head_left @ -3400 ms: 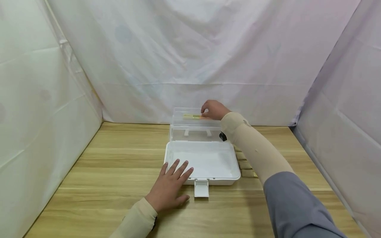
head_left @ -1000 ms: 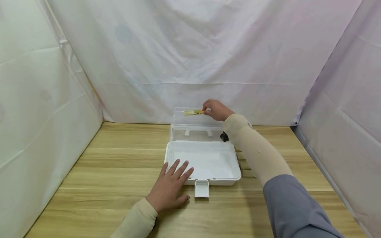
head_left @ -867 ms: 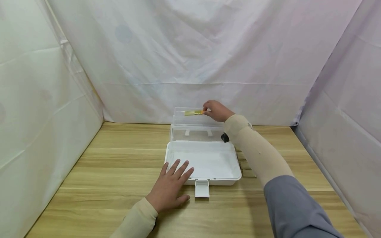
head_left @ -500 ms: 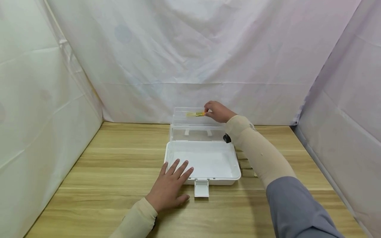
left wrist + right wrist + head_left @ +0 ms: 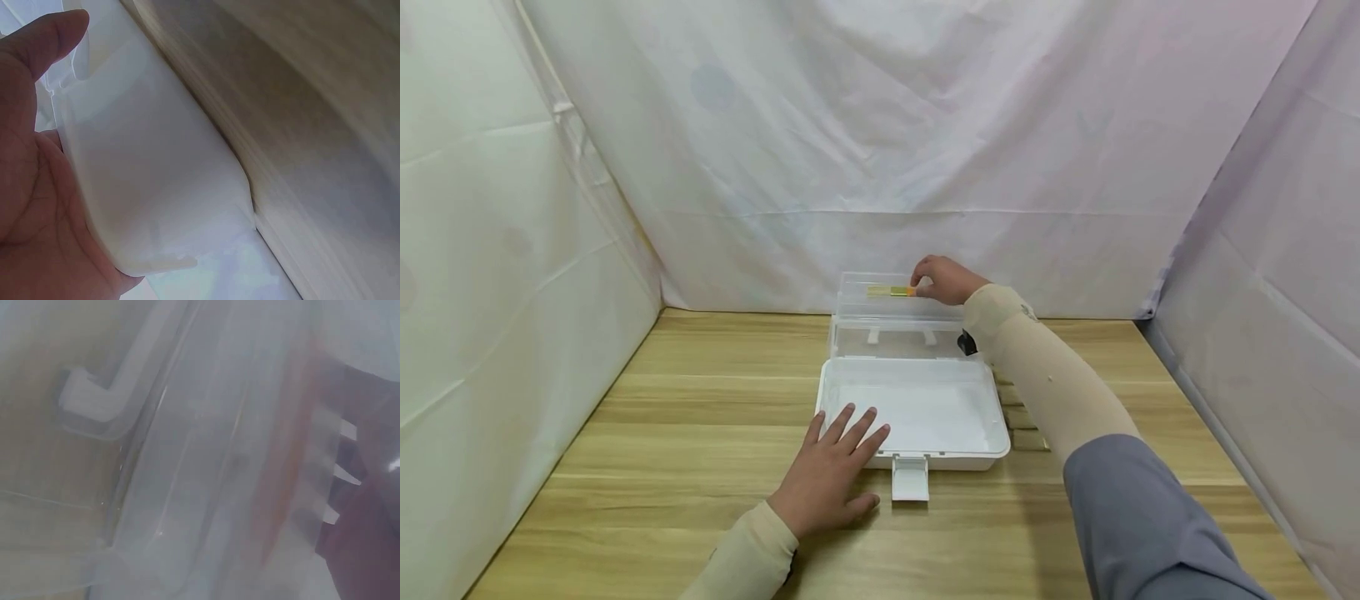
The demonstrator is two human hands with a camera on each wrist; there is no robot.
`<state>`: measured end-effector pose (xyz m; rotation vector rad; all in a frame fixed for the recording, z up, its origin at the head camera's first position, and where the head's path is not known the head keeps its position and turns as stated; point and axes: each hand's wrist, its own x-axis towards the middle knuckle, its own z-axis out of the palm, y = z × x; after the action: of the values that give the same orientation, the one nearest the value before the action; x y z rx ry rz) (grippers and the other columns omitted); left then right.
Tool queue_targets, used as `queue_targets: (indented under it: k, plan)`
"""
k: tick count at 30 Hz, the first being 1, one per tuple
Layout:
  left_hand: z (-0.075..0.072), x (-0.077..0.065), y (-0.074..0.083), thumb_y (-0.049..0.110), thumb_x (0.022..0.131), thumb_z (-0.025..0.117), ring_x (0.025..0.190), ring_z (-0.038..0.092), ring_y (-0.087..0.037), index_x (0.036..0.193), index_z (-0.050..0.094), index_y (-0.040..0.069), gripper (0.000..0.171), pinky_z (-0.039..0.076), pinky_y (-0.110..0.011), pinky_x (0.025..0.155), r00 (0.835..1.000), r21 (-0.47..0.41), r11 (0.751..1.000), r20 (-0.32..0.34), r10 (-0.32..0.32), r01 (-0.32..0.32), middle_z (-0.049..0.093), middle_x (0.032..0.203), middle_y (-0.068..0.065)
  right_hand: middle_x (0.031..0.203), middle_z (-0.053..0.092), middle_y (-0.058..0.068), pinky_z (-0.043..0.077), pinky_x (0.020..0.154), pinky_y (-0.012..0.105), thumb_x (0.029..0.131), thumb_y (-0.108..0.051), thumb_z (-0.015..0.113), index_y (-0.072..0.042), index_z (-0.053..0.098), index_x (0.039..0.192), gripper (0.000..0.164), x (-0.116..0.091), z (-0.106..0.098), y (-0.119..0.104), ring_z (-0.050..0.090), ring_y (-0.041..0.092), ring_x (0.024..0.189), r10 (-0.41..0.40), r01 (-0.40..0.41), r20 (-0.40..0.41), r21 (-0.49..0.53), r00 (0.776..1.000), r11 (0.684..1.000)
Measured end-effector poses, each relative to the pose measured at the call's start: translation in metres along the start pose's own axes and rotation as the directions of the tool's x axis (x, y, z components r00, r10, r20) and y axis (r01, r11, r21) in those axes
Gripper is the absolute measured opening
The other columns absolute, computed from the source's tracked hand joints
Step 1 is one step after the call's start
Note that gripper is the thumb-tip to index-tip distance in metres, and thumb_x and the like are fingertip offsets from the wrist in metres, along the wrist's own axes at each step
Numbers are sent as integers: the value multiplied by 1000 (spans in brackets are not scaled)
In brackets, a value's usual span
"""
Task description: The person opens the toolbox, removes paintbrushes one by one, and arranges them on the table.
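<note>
A white plastic box (image 5: 917,417) lies open on the table, its clear lid section (image 5: 857,337) folded back behind it. My left hand (image 5: 827,475) rests with spread fingers over the box's front left corner. In the left wrist view, the palm and thumb lie along the box's outer wall (image 5: 156,156). At the far clear compartment (image 5: 853,307), my right hand (image 5: 951,280) pinches the orange end of a flat paintbrush (image 5: 891,292). Its pale bristles point left. The right wrist view is hazy; an orange handle (image 5: 287,469) shows there through clear plastic.
A white latch (image 5: 910,479) hangs down at the box's front. Right of the box, several beige flat pieces (image 5: 1028,439) lie on the wooden table (image 5: 685,450), partly hidden by my right arm. White cloth (image 5: 880,150) surrounds the table at the back and sides.
About a second ago the paintbrush was held higher and slightly tilted; my right hand has since lowered it and it now lies level. My left hand has stayed in place.
</note>
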<state>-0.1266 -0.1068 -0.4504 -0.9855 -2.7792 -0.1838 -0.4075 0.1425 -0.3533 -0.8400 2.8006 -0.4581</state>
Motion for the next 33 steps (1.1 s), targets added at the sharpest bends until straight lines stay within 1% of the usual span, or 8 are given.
queue_targets:
  k: [5,10,13,18,20,25,29,33]
  plan:
    - [0,1,0,54,81,71,146,26,-35,153,40,20,85,21,-64,111,1000,6,1000,-3,3,-3,34,159,-6,132,58,14,37,108,44,96,-14,66,-7,74,108,15,4,-1,-1,48,30,128,44,-44,11,-12,999,999]
    - [0,2,0,55,81,71,146,26,-35,153,40,20,85,21,-65,110,1000,9,1000,-3,8,-8,34,159,-6,129,61,11,38,107,43,95,-15,68,-9,75,107,15,6,0,-1,50,28,125,90,-89,12,-20,996,996]
    - [1,4,0,54,81,71,146,26,-35,153,40,20,86,22,-65,110,1000,10,1000,-9,12,-12,34,159,-6,128,62,10,39,107,44,96,-15,67,-9,74,108,15,6,2,1,51,28,125,86,-86,-1,-17,996,996]
    - [2,7,-1,54,81,72,146,27,-36,153,40,20,86,21,-65,110,1000,5,1000,-20,14,-14,35,158,-7,127,61,12,40,104,44,97,-16,65,-6,72,110,17,0,-2,7,51,29,123,40,-38,-90,24,995,999]
    - [2,8,-1,54,80,72,145,27,-36,153,41,19,86,22,-65,110,1000,9,1000,-20,13,-13,35,158,-7,126,61,11,41,102,44,97,-16,65,-6,71,111,18,-5,-6,7,52,29,121,24,-19,-131,39,991,999]
    - [4,11,-2,55,81,72,145,28,-36,153,41,20,86,22,-64,110,1000,15,1000,-11,15,-15,36,158,-7,121,61,10,42,99,45,96,-15,66,-7,70,110,16,-27,-16,2,53,28,115,-20,31,-182,56,983,998]
    - [6,12,-2,55,81,71,146,27,-36,153,40,20,86,21,-64,110,1000,6,1000,-8,18,-18,36,158,-7,118,62,9,44,98,44,95,-13,67,-7,70,108,14,-48,-16,1,54,28,114,-84,90,-211,18,974,996]
    - [7,12,-2,56,81,71,145,28,-36,153,40,20,86,22,-64,110,1000,17,1000,-13,22,-22,35,158,-7,122,62,11,45,98,45,95,-12,68,-7,70,108,14,-73,-13,0,54,30,118,-151,149,-242,-26,958,988]
